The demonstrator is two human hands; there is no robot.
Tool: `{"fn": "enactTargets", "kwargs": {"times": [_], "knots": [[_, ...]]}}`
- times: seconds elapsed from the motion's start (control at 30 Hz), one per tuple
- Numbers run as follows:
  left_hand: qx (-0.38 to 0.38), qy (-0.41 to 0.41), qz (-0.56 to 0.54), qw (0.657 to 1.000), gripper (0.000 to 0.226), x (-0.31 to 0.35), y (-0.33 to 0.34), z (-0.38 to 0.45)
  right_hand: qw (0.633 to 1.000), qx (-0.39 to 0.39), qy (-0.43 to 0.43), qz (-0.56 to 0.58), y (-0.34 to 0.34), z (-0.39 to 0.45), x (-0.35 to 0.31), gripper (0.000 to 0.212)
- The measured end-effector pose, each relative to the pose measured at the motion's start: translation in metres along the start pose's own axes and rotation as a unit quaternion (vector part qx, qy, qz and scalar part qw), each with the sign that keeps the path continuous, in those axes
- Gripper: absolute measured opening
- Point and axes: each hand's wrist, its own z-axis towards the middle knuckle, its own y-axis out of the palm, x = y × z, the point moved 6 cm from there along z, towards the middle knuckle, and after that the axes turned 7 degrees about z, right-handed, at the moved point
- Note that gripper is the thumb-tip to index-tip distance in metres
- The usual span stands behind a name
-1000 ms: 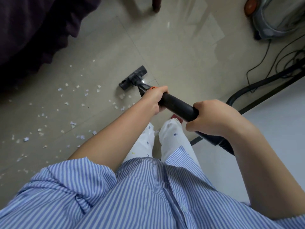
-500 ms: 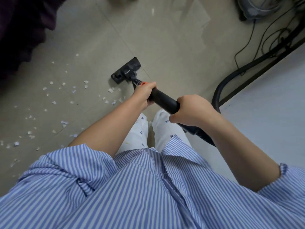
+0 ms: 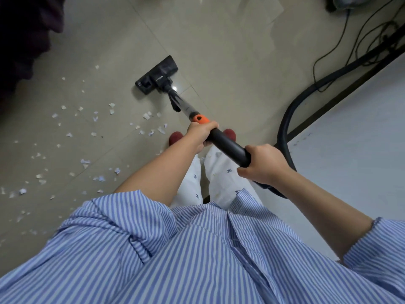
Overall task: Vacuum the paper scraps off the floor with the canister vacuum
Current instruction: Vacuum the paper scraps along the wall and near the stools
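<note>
We see a tiled floor (image 3: 219,40) littered with paper scraps (image 3: 98,137) left of the vacuum's black floor head (image 3: 157,75), its white lettering unreadable. Our left hand (image 3: 201,133) and right hand (image 3: 265,166) each grip the wand (image 3: 228,145); the hose (image 3: 285,123) curls rightward.

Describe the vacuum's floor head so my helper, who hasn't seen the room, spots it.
Start at the tiled floor. Follow the wand down from the left hand. The floor head is the flat black block at its tip, unlike the small white paper scraps beside it.
</note>
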Motion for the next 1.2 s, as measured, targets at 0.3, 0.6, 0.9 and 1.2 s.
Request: {"fn": "enactTargets", "kwargs": {"times": [0.3, 0.6, 0.9, 1.2], "knots": [[0.022, -0.019, 0.009, 1.000, 0.025, 0.035, -0.023, 0.047, 0.999, 0.018, -0.024, 0.031, 0.001, 0.060, -0.011, 0.023], [0.106, -0.017, 0.019, 0.994, 0.030, 0.108, -0.097, 0.131, 0.994, 0.034, -0.071, 0.074, -0.005, 0.169, -0.077, 0.022], [0.132, 0.003, 0.025, 0.991, 0.008, 0.179, -0.144, 0.157, 0.987, 0.041, -0.102, 0.116, -0.035, 0.233, -0.137, 0.021], [0.113, 0.019, -0.013, 0.993, 0.018, 0.160, -0.066, 0.121, 0.994, 0.033, -0.073, 0.081, -0.071, 0.182, -0.067, 0.022]]}}
